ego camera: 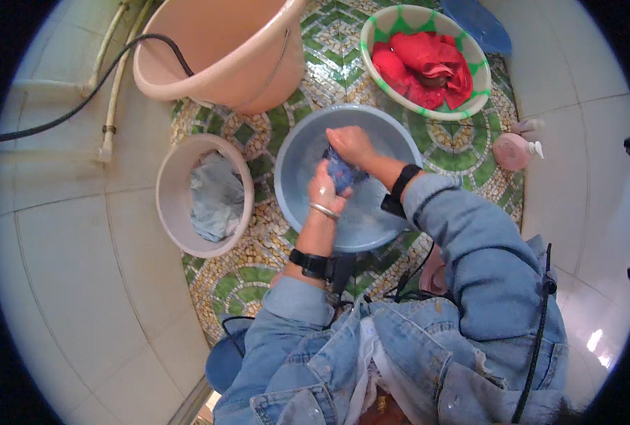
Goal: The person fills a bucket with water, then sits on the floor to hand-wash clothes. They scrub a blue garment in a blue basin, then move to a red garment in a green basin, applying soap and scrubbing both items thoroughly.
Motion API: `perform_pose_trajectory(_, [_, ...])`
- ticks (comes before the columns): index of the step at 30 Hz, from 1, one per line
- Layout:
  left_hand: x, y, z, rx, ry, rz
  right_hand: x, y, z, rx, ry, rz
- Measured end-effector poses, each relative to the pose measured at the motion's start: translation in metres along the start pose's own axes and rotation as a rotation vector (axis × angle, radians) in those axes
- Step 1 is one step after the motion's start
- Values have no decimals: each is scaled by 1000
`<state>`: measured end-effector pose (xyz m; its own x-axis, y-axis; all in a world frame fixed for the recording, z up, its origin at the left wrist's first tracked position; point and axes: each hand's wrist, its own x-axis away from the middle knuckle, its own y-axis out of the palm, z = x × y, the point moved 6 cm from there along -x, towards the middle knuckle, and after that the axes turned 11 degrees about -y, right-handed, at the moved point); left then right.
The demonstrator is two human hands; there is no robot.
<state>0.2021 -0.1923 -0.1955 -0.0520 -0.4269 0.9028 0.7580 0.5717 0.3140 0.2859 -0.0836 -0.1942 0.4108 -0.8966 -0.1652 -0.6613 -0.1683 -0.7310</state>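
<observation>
A dark blue wet cloth [339,171] is bunched between my two hands, over a light blue plastic basin [296,212] with water in it. My left hand [326,187], wet and with a silver bangle at the wrist, grips the cloth's lower left side. Above and to the right, my right hand [351,144] is closed on the cloth's upper end. Part of the cloth is hidden by my fingers. Each forearm wears a black strap.
Around the basin stand a large peach bucket [272,69], a pale pail [165,199] holding light blue cloth [217,196], and a green-and-white basin [480,93] holding red cloth [426,66]. A pink pump bottle [511,151] is by the right wall. A black hose [81,103] enters the bucket.
</observation>
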Motion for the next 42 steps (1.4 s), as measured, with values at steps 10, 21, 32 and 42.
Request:
perform_pose_trajectory(10, [-16, -24, 0, -1601, 150, 324, 55, 23, 14, 504, -282, -472])
perform_pose_trajectory(21, [-15, -7, 48, -796, 818, 7, 6, 23, 4, -527, -44, -576])
perform_pose_trajectory(32, [38, 10, 94, -510, 746, -329, 13, -9, -47, -1415, 309, -569])
perform_pose_trajectory(42, [48, -2, 104, -967, 721, -179, -18, -58, -40, -858, -23, -223])
